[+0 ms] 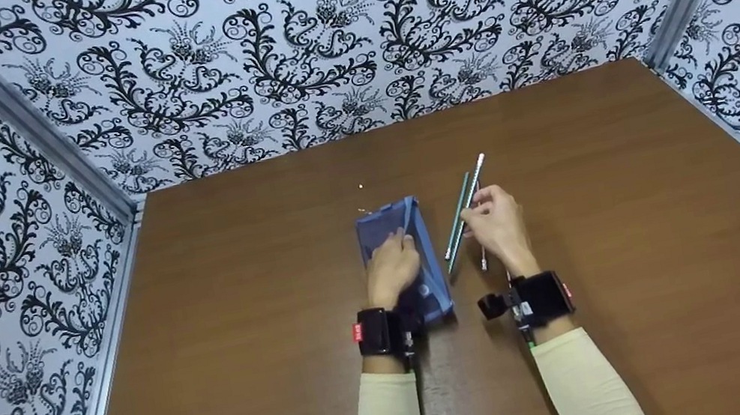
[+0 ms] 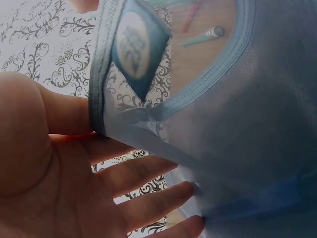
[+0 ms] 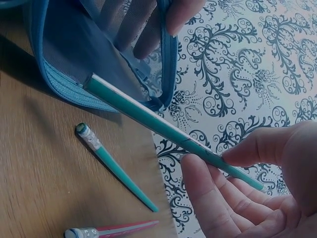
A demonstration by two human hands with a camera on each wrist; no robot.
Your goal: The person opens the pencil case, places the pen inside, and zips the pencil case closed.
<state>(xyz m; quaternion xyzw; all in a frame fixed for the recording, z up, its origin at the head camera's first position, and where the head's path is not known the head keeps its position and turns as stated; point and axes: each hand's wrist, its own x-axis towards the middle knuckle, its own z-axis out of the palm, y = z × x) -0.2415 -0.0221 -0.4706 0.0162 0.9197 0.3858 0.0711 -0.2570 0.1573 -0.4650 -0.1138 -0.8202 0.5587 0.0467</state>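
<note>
A blue mesh zippered pouch (image 1: 431,261) lies in front of me, its mouth held apart. My left hand (image 1: 391,264) grips the zipper edge between thumb and fingers; in the left wrist view the fingers (image 2: 148,201) spread behind the mesh. To the right, my right hand (image 1: 497,224) pinches a green pencil (image 3: 148,118) between thumb and fingertips. One end of that pencil overlaps the pouch opening in the right wrist view. Below it, another green pencil (image 3: 119,171) and a red pencil (image 3: 126,228), both with metal-banded ends, lie on the table.
The brown wooden table (image 1: 249,297) extends around both hands. Patterned black-and-white panels (image 1: 310,43) enclose its back and sides. A tiny white speck (image 1: 360,186) is on the table beyond the pouch. A label (image 2: 136,47) hangs at the pouch's opening.
</note>
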